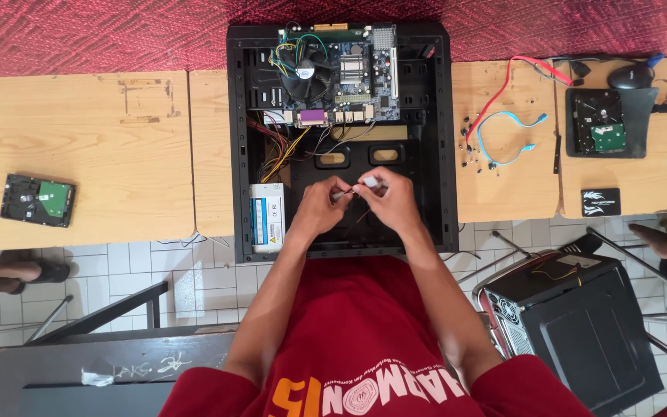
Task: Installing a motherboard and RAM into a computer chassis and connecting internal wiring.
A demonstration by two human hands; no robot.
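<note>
A red shirt [364,347] fills the foreground. Beyond it, over the open computer case [341,139] on the wooden bench [79,147], the left hand [318,207] and right hand [391,202] both pinch a small white connector [370,182]. White floor tiles [194,278] lie nearer than the case, red carpet [94,35] beyond it.

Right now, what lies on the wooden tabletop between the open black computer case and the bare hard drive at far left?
Head view: only bare wooden tabletop between the open black computer case and the bare hard drive.

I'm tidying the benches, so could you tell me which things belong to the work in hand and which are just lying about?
In hand:
left hand
right hand
small white connector
open computer case

Lying about:
hard drive
blue cable
mouse
closed black case
</note>
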